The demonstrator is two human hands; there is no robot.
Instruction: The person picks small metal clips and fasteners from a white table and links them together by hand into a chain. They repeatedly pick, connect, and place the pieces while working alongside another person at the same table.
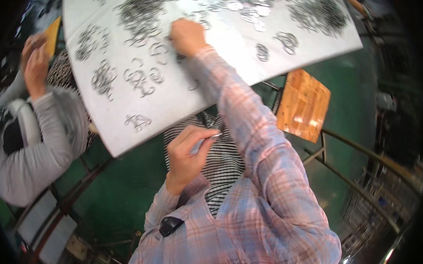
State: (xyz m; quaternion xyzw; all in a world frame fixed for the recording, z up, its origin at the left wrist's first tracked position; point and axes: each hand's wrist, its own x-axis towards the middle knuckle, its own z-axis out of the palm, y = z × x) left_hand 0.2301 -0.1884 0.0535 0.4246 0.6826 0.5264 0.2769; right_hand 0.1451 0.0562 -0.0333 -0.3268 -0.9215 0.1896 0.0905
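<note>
Near my lap, my left hand [186, 152] pinches a small shiny metal piece [216, 135] between thumb and fingertips. My right arm stretches out over the white table [172, 105]. There my right hand [187, 37] is closed, knuckles up, low over the tabletop; its fingertips are hidden, so what they hold cannot be made out. Beside it lie loose curved dark metal pieces [159, 53]. A dense heap of thin dark metal pieces [140, 12] spreads just beyond, to the left.
More small piles [104, 79] lie toward the table's left edge. Flat shiny oval pieces [258, 9] and another dark heap [318, 14] are at the far right. A co-worker in grey [46, 130] sits at the left, holding something yellow [53, 36]. A wooden stool [304, 106] stands right.
</note>
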